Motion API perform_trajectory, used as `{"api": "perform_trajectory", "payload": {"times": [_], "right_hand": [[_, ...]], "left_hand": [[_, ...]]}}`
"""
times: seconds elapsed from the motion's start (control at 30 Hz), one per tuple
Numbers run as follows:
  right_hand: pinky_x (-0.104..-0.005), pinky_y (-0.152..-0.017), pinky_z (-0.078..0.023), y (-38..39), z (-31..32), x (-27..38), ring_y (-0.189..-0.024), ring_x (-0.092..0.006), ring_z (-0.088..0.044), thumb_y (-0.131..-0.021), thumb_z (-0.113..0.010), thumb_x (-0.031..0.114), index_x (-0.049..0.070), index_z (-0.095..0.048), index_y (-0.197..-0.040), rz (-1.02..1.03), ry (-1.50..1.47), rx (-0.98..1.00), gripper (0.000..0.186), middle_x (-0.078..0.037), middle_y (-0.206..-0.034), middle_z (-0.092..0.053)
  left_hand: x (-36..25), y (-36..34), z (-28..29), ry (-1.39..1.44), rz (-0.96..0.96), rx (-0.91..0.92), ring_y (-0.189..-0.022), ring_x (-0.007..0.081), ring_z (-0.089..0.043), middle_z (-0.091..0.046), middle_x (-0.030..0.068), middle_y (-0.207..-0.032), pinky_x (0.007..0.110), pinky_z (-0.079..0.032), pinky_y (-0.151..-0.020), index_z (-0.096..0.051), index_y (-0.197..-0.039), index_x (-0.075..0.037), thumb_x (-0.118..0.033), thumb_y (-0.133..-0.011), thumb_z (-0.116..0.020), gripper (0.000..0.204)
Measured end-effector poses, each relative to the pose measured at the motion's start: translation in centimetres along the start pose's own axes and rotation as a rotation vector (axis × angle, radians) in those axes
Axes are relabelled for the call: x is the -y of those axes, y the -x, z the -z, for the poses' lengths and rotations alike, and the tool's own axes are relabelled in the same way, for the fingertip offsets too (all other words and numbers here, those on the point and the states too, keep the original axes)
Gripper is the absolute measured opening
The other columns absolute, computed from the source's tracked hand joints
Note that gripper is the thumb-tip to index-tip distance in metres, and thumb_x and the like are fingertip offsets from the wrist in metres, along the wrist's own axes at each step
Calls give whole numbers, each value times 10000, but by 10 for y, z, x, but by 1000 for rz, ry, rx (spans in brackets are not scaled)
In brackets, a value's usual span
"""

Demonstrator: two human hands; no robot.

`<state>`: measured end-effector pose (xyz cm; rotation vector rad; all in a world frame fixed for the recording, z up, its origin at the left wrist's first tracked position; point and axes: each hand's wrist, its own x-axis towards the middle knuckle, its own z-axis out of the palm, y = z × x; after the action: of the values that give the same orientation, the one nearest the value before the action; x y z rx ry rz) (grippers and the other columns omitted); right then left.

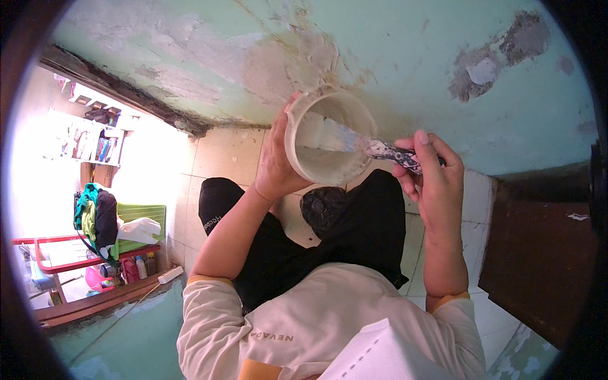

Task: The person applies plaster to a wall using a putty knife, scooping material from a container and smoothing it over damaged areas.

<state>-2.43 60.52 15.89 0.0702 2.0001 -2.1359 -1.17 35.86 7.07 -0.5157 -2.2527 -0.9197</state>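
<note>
A round white plastic tub (370, 166) is tilted toward me in front of the wall, its inside smeared with pale paste. My left hand (278, 149) is closed around the tub's left side. In my right hand (436, 170) is a putty knife (396, 154) with a dark, paste-spattered handle. Its broad blade lies inside the tub, coated with whitish paste. How much paste the tub holds, I cannot tell. The green wall (405, 69) beyond has rough grey patches and smeared filler.
To the left, a doorway opens on a bright room with a red-framed rack (63, 266), a green basket (152, 212) and hung cloths. A dark brown wooden panel (532, 259) stands at the right. A black plastic bag (323, 212) lies on the tiled floor (221, 155) between my knees.
</note>
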Motion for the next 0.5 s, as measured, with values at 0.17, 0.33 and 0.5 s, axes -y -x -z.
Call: {"api": "perform_trajectory", "payload": {"times": [0.17, 0.33, 0.5], "right_hand": [[-205, -383, -317, -8, 10, -20, -443, -75, -484, -986, -565, 380, 16, -677, -950, -64, -166, -21, 382, -62, -636, -632], [-216, -394, -336, -10, 19, -38, -443, -101, -493, -986, -570, 361, 23, -658, -962, -155, -309, -18, 350, -78, -646, -632], [-233, -411, -377, -13, 33, -52, -473, -118, -516, -981, -580, 353, 34, -643, -971, -215, -450, 3, 326, -79, -663, -633]], "left_hand": [[5, 5, -1, 33, 81, 27, -1361, 392, -389, -320, 212, -1504, 477, -380, -1095, -175, -1488, -39, -362, -545, -943, 1259], [0, 5, 2, 23, 115, 83, -1359, 383, -386, -311, 209, -1504, 478, -369, -1102, -153, -1497, -28, -362, -547, -945, 1281], [3, 9, -5, 102, 182, 78, -1356, 366, -391, -336, 201, -1481, 464, -351, -1113, -127, -1506, -15, -374, -548, -947, 1311]]}}
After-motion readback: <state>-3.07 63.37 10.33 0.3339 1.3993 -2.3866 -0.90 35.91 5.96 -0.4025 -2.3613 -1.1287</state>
